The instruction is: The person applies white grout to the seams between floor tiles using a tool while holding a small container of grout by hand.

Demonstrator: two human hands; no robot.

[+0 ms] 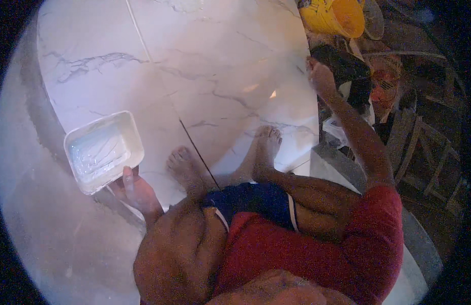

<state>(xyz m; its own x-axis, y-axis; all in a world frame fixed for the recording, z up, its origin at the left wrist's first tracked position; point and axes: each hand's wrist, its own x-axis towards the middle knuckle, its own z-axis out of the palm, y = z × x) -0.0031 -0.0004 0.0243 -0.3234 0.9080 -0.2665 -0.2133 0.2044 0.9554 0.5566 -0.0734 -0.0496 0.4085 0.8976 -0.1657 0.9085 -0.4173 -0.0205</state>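
At the left, my left hand (pixel 136 192) grips a rectangular white plastic tub (pixel 139 136) by its near corner, the thumb up on the rim. A glossy whitish paste or liquid (pixel 100 155) lies in the tub. My right arm reaches out to the far right, where my right hand (pixel 322 79) is at the edge of the tiled floor. Its fingers look curled in; anything they hold is too small or too dark to make out. Right beside that hand is a black object (pixel 350 63), perhaps a bag or container.
Marble-patterned white floor tiles (pixel 235 61) with a dark joint line (pixel 197 150) lie before me, my bare feet on them. A yellow bucket (pixel 342 18) rests on its side at the far right. Clear plastic (pixel 334 133) and other clutter border the tiles. A grey wall surface (pixel 67 239) is at left.
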